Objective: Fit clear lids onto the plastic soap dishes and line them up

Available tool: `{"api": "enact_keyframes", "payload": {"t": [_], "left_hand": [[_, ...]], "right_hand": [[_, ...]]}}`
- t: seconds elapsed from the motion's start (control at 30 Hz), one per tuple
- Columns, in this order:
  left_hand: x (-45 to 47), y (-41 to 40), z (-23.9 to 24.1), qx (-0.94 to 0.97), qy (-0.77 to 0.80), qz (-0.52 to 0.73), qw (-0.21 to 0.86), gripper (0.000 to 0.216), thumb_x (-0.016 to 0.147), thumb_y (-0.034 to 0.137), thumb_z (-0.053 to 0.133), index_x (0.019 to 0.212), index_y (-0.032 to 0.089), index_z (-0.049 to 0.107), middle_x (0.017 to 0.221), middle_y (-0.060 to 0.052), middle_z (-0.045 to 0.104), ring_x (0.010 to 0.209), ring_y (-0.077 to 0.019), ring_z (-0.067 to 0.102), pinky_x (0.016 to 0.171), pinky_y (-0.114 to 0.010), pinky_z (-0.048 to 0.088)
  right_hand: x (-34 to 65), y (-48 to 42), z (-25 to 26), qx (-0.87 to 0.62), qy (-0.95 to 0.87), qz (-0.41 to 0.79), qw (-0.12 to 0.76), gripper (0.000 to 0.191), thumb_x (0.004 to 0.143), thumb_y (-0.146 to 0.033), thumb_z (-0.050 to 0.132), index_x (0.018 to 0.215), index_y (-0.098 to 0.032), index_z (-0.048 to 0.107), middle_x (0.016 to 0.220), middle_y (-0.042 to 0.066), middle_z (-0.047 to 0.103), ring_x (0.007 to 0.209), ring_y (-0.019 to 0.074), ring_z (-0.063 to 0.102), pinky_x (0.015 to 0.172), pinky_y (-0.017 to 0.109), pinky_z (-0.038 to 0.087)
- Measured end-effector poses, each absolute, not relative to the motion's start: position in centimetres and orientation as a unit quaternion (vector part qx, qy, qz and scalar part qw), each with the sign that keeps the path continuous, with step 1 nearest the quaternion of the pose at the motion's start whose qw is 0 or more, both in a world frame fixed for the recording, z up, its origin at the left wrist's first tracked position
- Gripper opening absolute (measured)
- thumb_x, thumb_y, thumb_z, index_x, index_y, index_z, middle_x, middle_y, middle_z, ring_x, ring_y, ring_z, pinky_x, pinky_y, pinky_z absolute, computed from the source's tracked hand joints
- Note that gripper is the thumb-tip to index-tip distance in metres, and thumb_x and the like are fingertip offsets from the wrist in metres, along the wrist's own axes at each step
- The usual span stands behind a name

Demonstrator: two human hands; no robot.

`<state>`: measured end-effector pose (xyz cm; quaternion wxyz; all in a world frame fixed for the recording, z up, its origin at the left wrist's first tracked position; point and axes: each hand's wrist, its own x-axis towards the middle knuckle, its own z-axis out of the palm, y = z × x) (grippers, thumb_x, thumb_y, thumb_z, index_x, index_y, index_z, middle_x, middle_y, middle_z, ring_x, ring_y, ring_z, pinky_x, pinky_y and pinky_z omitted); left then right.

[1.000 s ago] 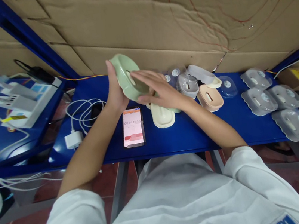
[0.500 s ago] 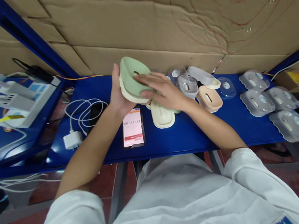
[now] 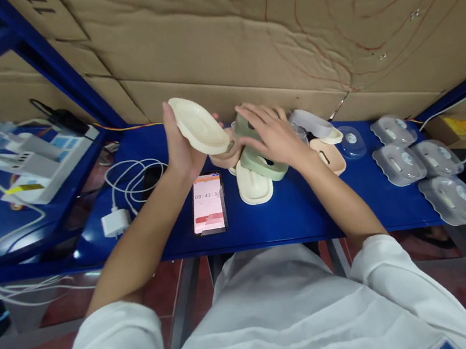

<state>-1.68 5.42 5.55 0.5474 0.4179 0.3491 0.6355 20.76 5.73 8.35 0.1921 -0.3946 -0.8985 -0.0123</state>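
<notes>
Green shell (image 3: 243, 128) now off smooth oval dish (image 3: 199, 126)

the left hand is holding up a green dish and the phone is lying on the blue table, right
Not quite: the dish in the left hand is cream, not green, as the head view shows. The rest is right: the phone is lying on the blue table.
</notes>
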Motion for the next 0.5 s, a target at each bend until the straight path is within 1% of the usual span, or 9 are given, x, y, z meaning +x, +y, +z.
{"api": "enact_keyframes", "payload": {"t": [0.03, 0.07, 0.1, 0.13, 0.2, 0.27, 0.37, 0.43, 0.5], "left_hand": [[-1.5, 5.0, 5.7, 0.425, 0.343, 0.626, 0.556, 0.075, 0.099, 0.090, 0.035, 0.124, 0.026, 0.067, 0.119, -0.006, 0.079, 0.144, -0.0355, 0.059, 0.116, -0.053, 0.052], [-1.2, 4.6, 6.0, 0.429, 0.332, 0.618, 0.568, 0.074, 0.100, 0.088, 0.037, 0.126, 0.026, 0.067, 0.123, -0.006, 0.078, 0.145, -0.0357, 0.059, 0.117, -0.053, 0.052], [-1.1, 4.2, 6.2, 0.432, 0.321, 0.610, 0.582, 0.071, 0.101, 0.086, 0.038, 0.127, 0.027, 0.068, 0.126, -0.005, 0.078, 0.145, -0.0358, 0.059, 0.117, -0.054, 0.052], [-0.9, 3.8, 6.4, 0.434, 0.311, 0.600, 0.595, 0.069, 0.102, 0.084, 0.038, 0.128, 0.028, 0.069, 0.127, -0.005, 0.078, 0.145, -0.0360, 0.060, 0.116, -0.055, 0.053], [-0.9, 3.6, 6.6, 0.442, 0.306, 0.573, 0.619, 0.070, 0.102, 0.084, 0.035, 0.128, 0.030, 0.071, 0.126, -0.006, 0.078, 0.141, -0.0367, 0.063, 0.113, -0.056, 0.055], [-1.1, 4.1, 6.3, 0.465, 0.319, 0.549, 0.616, 0.074, 0.101, 0.086, 0.033, 0.129, 0.030, 0.073, 0.124, -0.007, 0.078, 0.138, -0.0366, 0.066, 0.111, -0.055, 0.057], [-1.9, 5.3, 5.2, 0.534, 0.352, 0.564, 0.522, 0.076, 0.102, 0.086, 0.032, 0.139, 0.030, 0.069, 0.131, -0.008, 0.075, 0.136, -0.0341, 0.067, 0.111, -0.052, 0.057], [-2.6, 6.1, 4.2, 0.558, 0.374, 0.598, 0.437, 0.071, 0.101, 0.082, 0.046, 0.145, 0.030, 0.065, 0.143, -0.009, 0.070, 0.142, -0.0333, 0.062, 0.119, -0.051, 0.051], [-3.4, 6.6, 3.3, 0.584, 0.416, 0.602, 0.350, 0.068, 0.097, 0.075, 0.063, 0.148, 0.030, 0.063, 0.157, -0.011, 0.060, 0.155, -0.0351, 0.048, 0.130, -0.051, 0.037]], "right_hand": [[20.3, 5.0, 8.7, -0.361, -0.908, -0.005, 0.213, 0.069, 0.109, -0.057, 0.055, 0.167, -0.021, 0.043, 0.174, 0.014, 0.043, 0.161, 0.0319, 0.040, 0.131, 0.055, 0.028], [19.9, 4.3, 9.0, -0.324, -0.919, 0.006, 0.225, 0.074, 0.107, -0.060, 0.060, 0.168, -0.023, 0.042, 0.176, 0.012, 0.041, 0.162, 0.0302, 0.038, 0.132, 0.053, 0.028], [19.5, 3.7, 9.2, -0.288, -0.930, 0.017, 0.229, 0.073, 0.105, -0.059, 0.063, 0.168, -0.026, 0.044, 0.175, 0.010, 0.042, 0.163, 0.0288, 0.038, 0.133, 0.051, 0.028], [19.1, 3.3, 9.3, -0.262, -0.938, 0.026, 0.227, 0.067, 0.105, -0.057, 0.064, 0.165, -0.029, 0.049, 0.173, 0.008, 0.046, 0.162, 0.0281, 0.040, 0.133, 0.050, 0.029], [18.7, 2.9, 9.3, -0.244, -0.944, 0.034, 0.222, 0.049, 0.109, -0.050, 0.060, 0.155, -0.035, 0.060, 0.168, 0.005, 0.054, 0.157, 0.0273, 0.047, 0.131, 0.051, 0.032], [18.9, 3.0, 9.2, -0.259, -0.937, 0.035, 0.232, 0.040, 0.113, -0.047, 0.052, 0.148, -0.035, 0.067, 0.161, 0.005, 0.061, 0.150, 0.0267, 0.055, 0.127, 0.050, 0.037], [20.0, 3.8, 9.6, -0.311, -0.915, 0.021, 0.255, 0.043, 0.115, -0.047, 0.043, 0.143, -0.030, 0.071, 0.150, 0.006, 0.069, 0.139, 0.0278, 0.062, 0.120, 0.050, 0.042], [20.9, 4.6, 10.0, -0.358, -0.900, -0.002, 0.249, 0.044, 0.115, -0.048, 0.042, 0.141, -0.027, 0.072, 0.147, 0.008, 0.071, 0.136, 0.0306, 0.062, 0.117, 0.051, 0.043], [21.9, 5.5, 10.1, -0.401, -0.888, -0.026, 0.221, 0.043, 0.114, -0.043, 0.043, 0.138, -0.025, 0.073, 0.145, 0.010, 0.071, 0.134, 0.0332, 0.061, 0.115, 0.053, 0.042]]}}
